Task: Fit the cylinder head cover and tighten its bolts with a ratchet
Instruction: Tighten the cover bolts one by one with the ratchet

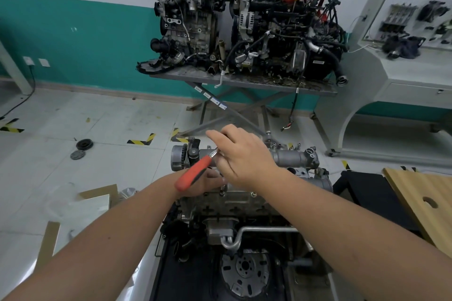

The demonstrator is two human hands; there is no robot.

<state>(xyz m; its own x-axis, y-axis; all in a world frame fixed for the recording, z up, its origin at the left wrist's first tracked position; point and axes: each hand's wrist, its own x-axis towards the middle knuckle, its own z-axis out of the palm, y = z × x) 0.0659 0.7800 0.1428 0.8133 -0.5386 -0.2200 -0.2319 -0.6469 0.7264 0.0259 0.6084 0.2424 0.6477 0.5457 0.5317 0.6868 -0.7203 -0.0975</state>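
Red-handled steel ratchet [195, 171] held near its head by right hand [241, 154], fingers pinched round shank; long axis slanting from far right down to near left. Left hand [203, 182] beneath, fingers hidden, state undetermined. Grey cast-aluminium cylinder head cover [234, 199] seated directly below both hands.

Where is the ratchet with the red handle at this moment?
In the head view the ratchet is at centre, above the engine; the right hand grips its metal end, and its handle crosses the left hand.
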